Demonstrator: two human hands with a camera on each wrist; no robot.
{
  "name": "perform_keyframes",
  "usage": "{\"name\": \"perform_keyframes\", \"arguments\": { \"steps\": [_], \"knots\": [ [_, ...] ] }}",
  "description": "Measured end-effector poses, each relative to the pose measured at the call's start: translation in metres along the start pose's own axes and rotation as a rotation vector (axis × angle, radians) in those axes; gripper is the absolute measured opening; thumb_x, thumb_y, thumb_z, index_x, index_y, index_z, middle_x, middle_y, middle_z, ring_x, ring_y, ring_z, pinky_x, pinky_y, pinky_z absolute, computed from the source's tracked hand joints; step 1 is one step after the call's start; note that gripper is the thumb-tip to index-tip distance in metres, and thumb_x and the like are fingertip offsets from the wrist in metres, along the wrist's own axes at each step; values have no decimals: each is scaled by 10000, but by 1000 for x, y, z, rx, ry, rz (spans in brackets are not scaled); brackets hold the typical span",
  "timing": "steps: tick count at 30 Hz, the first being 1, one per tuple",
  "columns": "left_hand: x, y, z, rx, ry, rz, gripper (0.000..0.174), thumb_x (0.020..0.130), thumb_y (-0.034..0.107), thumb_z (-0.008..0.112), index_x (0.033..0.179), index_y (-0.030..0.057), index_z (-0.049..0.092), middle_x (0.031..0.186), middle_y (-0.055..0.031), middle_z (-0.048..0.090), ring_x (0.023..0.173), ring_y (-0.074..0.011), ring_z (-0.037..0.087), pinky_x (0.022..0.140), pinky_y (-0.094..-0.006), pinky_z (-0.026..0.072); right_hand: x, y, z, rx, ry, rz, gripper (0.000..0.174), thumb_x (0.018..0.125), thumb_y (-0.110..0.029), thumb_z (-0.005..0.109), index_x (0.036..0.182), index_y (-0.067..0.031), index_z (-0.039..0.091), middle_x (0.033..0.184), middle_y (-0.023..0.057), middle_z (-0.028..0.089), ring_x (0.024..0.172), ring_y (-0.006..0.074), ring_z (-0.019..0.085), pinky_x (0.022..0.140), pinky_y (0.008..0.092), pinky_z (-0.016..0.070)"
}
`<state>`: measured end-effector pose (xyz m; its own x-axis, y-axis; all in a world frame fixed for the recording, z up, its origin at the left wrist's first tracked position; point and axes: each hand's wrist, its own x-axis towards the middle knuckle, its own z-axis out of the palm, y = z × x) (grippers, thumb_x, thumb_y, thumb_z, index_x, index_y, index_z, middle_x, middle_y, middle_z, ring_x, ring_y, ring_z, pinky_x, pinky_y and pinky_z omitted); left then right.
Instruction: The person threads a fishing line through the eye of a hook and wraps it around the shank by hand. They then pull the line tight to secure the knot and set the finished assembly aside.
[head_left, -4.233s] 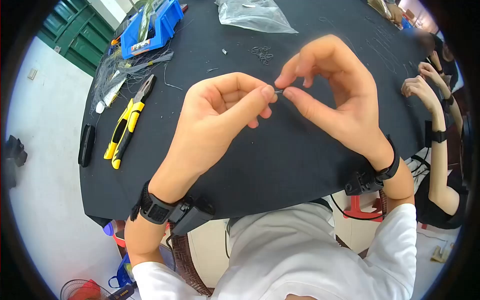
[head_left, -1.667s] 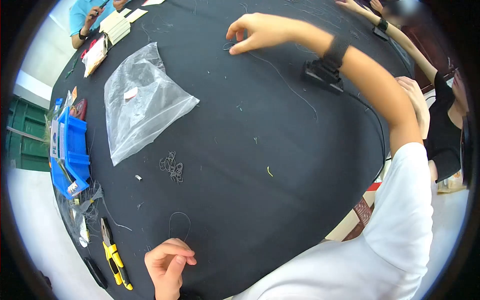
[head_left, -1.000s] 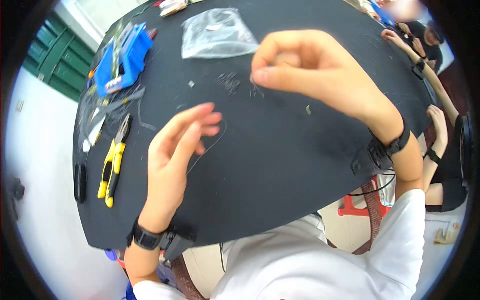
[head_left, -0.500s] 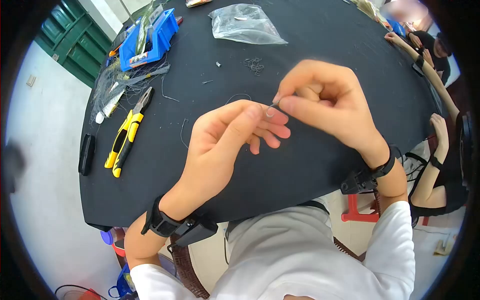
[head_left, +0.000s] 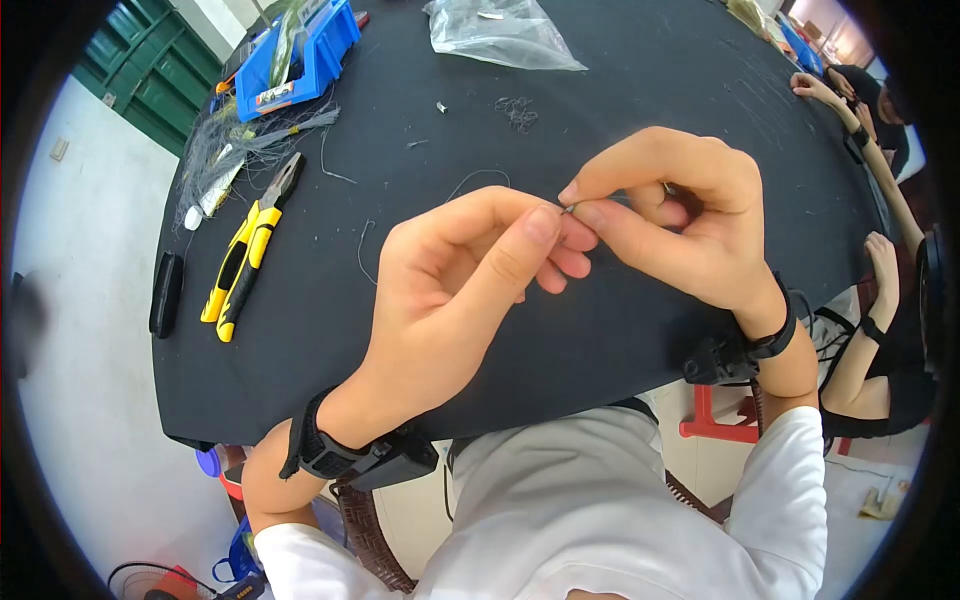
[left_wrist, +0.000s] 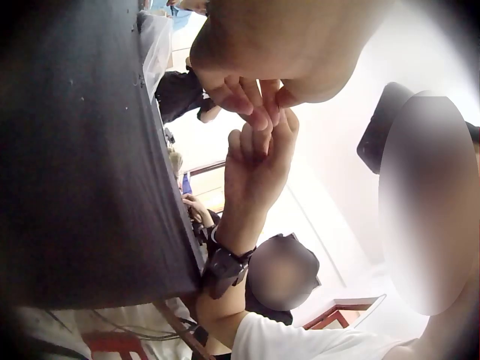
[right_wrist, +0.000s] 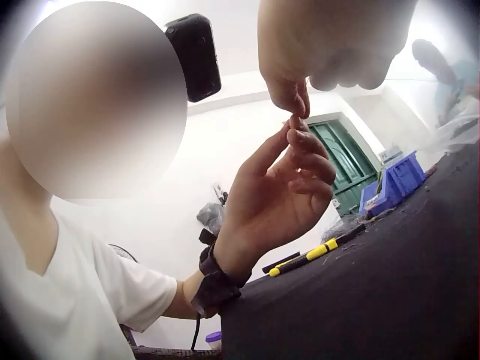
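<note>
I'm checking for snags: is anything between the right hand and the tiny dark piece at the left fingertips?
Nothing visible: the right hand has its fingertips at the tiny dark piece, by the left hand. A thin line curves beyond the left hand.

Pliers (head_left: 260,238): yellow and black, lying right here on the counter (head_left: 280,370)
Black case (head_left: 166,295): near their handles
Blue bin (head_left: 322,62): beyond them
Clear bag (head_left: 500,38): right of the bin

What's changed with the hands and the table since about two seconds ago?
The right hand came back from far out over the table toward the person, to the left hand; both now pinch a tiny dark piece between them. I can't tell what it is. The pliers, blue bin and plastic bag stayed put; only the view shifted.
</note>
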<state>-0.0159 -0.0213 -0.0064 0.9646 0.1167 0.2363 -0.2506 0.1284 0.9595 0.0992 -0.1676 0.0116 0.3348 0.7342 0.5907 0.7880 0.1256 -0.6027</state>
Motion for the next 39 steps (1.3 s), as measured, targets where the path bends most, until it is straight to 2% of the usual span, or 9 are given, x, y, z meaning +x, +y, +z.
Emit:
{"name": "perform_keyframes", "arguments": {
  "steps": [5,6,10,11,14,21,28,35,39],
  "knots": [
    [-1,0,1,-1,24,14,251,901,179,426,884,-27,569,805,-110,608,656,-111,549,582,-209,397,7,8,-13,-43,-50,-61,117,650,25,636,759,-15,622,606,0,512,521,45,396,472,200,297],
    [-1,0,0,17,11,6,254,901,180,425,884,-28,569,804,-109,608,653,-110,550,582,-209,399,7,11,-21,-113,-65,1,64,690,2,623,751,-11,608,692,15,547,578,59,448,482,208,309],
    [0,2,-4,32,-20,-40,265,897,192,424,876,-27,572,796,-104,607,650,-101,548,584,-210,403,11,47,-51,-259,-123,51,96,767,-133,632,813,-51,615,695,2,572,639,63,534,569,210,434],
    [-1,3,-4,23,-19,-54,268,897,196,424,872,-26,573,793,-102,606,651,-98,547,585,-210,404,10,47,-58,-314,-174,306,134,781,-184,621,836,-61,619,715,19,587,659,84,553,596,239,457],
    [0,5,-2,40,32,-50,266,895,202,421,868,-19,568,763,-89,598,650,-88,541,583,-203,402,5,76,-66,-371,-186,265,90,775,-115,594,790,-27,608,766,-11,579,654,55,513,568,188,375],
    [1,6,-5,41,175,5,272,891,266,415,851,24,533,732,-34,516,675,-91,462,632,-217,366,-1,105,-79,-476,-216,367,139,759,-135,620,800,-4,633,718,36,614,682,98,578,637,203,455],
    [7,-1,-13,-85,282,44,266,881,222,471,890,-9,603,767,-68,607,663,-82,520,587,-188,372,7,77,-67,-86,-110,578,177,760,-165,638,853,-14,642,744,60,630,680,98,599,620,200,467],
    [13,-12,-9,-95,136,-256,270,903,273,434,973,43,556,985,-107,609,840,-128,560,654,-204,389,8,26,-35,361,-93,537,151,780,-124,614,859,4,623,737,87,631,663,132,621,553,209,477],
    [10,-8,-3,-231,54,-378,298,918,277,392,978,29,546,939,-115,614,793,-147,578,639,-203,406,5,9,-20,580,-108,518,117,775,-77,607,851,11,619,738,101,629,649,150,626,547,209,485]
  ]
}}
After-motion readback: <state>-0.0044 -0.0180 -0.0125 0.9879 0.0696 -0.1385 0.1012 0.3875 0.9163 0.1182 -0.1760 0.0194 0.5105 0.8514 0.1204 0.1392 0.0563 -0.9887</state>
